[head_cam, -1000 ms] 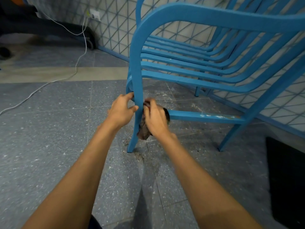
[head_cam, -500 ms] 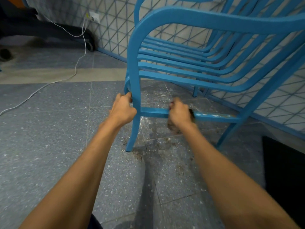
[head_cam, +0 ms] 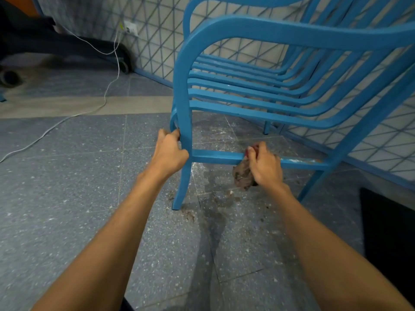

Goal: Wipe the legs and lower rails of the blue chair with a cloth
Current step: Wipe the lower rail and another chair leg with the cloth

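Observation:
The blue chair (head_cam: pixel 258 102) with slatted seat stands on the speckled floor, filling the upper right. My left hand (head_cam: pixel 169 152) grips its near front leg (head_cam: pixel 185 176) just above where the lower side rail (head_cam: pixel 217 157) joins. My right hand (head_cam: pixel 265 163) holds a crumpled brown cloth (head_cam: pixel 243 175) wrapped over that rail, about midway along it; part of the cloth hangs below the rail. The rail to the right of my hand shows pale scuffs (head_cam: pixel 301 161). The far legs are partly hidden behind the seat.
Dirt and a damp patch (head_cam: pixel 215 212) lie on the floor under the rail. A white cable (head_cam: pixel 105 95) runs from a wall socket (head_cam: pixel 131 30) across the floor at left. A tiled wall is behind the chair, a black mat (head_cam: pixel 390 232) at right.
My right hand slid the cloth from the front leg rightward along the lower rail. My left hand kept its grip on the front leg.

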Tool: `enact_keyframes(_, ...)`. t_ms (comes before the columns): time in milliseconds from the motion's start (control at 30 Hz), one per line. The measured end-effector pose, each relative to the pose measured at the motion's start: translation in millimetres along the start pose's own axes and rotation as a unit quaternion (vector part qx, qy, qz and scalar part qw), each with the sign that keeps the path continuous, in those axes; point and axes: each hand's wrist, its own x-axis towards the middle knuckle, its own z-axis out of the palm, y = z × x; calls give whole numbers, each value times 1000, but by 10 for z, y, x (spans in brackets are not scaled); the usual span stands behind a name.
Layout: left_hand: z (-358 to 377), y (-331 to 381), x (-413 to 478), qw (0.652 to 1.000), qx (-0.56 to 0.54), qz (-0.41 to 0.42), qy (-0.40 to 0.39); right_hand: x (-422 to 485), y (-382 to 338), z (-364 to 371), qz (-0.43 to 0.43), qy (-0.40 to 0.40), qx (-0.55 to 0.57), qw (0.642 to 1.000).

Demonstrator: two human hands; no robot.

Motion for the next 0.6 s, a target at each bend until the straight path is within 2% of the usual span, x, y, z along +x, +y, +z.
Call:
enact_keyframes(100, 18, 1, -5, 1000, -12, 2, 1, 72, -179, 124, 84, 8, -69, 994)
enact_keyframes(133, 31, 10, 1, 1000, -17, 3, 3, 78, -288, 206, 88, 6, -73, 993)
enact_keyframes(167, 36, 4, 1, 1000, -21, 2, 6, 52, -415, 300, 67, 6, -67, 995)
enact_keyframes(267, 58, -8, 21, 1000, -17, 0, 25, -128, -670, 491, -70, 11, 7, 997)
enact_keyframes(400, 77, -19, 60, 999, -11, -7, 50, -241, -529, 365, -180, -19, 72, 981)
enact_keyframes(467, 87, -23, 61, 998, -9, -7, 54, -199, -303, 256, -169, -40, 74, 982)
enact_keyframes(600, 75, -50, 54, 998, 6, 8, 60, -2, 215, 7, -79, -27, 49, 995)
